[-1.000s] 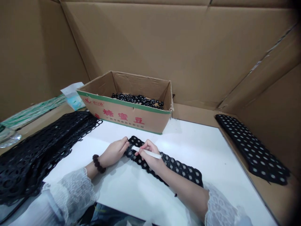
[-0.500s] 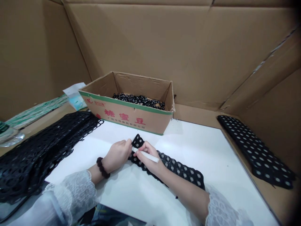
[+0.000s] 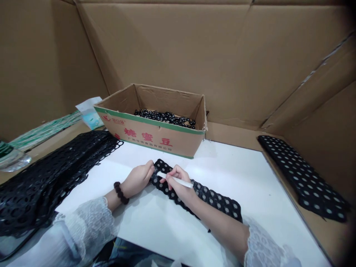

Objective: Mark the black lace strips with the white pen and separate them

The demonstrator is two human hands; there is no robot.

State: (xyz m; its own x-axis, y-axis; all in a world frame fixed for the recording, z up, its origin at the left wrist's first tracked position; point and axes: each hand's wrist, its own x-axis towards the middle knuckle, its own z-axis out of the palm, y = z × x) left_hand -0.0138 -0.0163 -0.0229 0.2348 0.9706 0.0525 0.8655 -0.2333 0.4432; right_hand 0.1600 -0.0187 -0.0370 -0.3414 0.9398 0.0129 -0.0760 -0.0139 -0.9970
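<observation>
A black strip with rows of pale round dots [image 3: 218, 200] lies slantwise across the white table top. My left hand [image 3: 139, 178] is closed at the strip's left end, its fingertips curled and partly hidden, gripping that edge. In my right hand [image 3: 179, 185] is a slim white pen-shaped tool [image 3: 182, 182], pinched between thumb and fingers. Its tip points left and meets the strip among the dots close to my left hand. The right hand and forearm cover the strip's middle.
Behind the strip stands an open cardboard box [image 3: 150, 135] holding small black rings. A heap of black perforated sheet [image 3: 55, 174] lies at left, near a clear bottle [image 3: 12, 159] and a tissue pack [image 3: 91, 114]. Another dotted black piece [image 3: 300, 174] rests at right. Cardboard walls surround the table.
The strip's left end, raised to a point before, now lies flatter with more dots showing. My right hand and the white tool have shifted slightly right; my left hand has moved slightly left.
</observation>
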